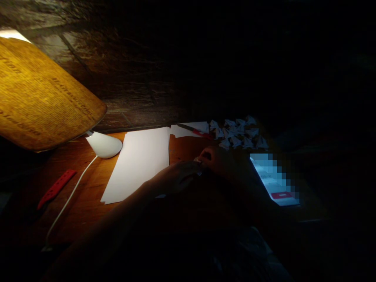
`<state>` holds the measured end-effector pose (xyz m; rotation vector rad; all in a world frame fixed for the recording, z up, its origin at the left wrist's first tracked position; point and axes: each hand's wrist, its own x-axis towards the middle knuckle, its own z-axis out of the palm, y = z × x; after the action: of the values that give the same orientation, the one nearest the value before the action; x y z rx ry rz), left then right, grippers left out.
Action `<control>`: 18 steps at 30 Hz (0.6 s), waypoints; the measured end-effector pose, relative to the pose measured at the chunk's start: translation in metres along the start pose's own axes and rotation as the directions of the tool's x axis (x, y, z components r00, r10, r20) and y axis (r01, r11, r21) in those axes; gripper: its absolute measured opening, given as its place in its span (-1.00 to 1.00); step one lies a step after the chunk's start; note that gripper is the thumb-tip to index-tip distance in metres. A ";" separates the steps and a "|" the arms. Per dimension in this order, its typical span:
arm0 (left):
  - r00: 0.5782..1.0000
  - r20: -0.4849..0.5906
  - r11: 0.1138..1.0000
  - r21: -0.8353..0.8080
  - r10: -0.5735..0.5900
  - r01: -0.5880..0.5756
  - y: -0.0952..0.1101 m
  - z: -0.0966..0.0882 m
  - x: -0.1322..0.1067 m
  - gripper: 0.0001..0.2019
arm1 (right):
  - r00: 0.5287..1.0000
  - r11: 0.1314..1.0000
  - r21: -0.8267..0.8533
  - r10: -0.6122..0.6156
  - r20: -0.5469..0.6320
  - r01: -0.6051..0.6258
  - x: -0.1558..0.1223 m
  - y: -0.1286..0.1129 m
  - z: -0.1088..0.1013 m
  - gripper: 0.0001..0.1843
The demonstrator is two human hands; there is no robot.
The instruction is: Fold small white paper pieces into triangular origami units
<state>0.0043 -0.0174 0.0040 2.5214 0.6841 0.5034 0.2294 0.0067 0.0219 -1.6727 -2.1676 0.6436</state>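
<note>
The scene is very dark. My left hand (pixel 179 178) and my right hand (pixel 216 158) meet above the wooden table (pixel 85 196), fingers pinched together on a small pale piece of paper (pixel 198 161) between them. Most of that piece is hidden by the fingers. A stack of white paper sheets (pixel 138 162) lies just left of my hands. A pile of several small folded paper shapes (pixel 239 133) sits beyond my right hand.
A lit lamp with a printed yellow shade (pixel 38 98) and white base (pixel 104 145) stands at the left, its white cord (pixel 69 199) trailing forward. A red strip (pixel 55 188) lies at the left. A red-handled tool (pixel 195 131) rests on paper. A glowing phone (pixel 274 180) lies at the right.
</note>
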 end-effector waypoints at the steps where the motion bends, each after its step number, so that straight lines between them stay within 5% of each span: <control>1: 1.000 -0.002 1.000 -0.002 0.002 -0.002 0.000 0.000 0.000 -0.49 | 1.000 1.000 0.003 0.020 -0.001 -0.020 -0.001 -0.002 -0.001 -0.85; 7: 1.000 0.021 1.000 -0.020 -0.006 0.006 0.000 -0.003 0.000 -0.49 | 1.000 1.000 0.021 0.024 -0.012 -0.023 -0.001 -0.004 -0.001 -0.88; 13: 1.000 0.018 1.000 0.005 0.001 -0.001 -0.003 -0.004 0.000 -0.57 | 0.982 0.977 0.096 -0.186 -0.031 0.188 0.004 0.013 0.003 -0.86; 18: 1.000 0.016 1.000 -0.011 0.005 -0.005 -0.003 -0.004 0.001 -0.59 | 0.968 0.958 0.156 -0.248 0.034 0.240 0.009 0.025 0.002 -0.83</control>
<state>0.0014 -0.0129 0.0060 2.5153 0.6677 0.4868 0.2463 0.0201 0.0064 -1.2986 -2.2527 0.7657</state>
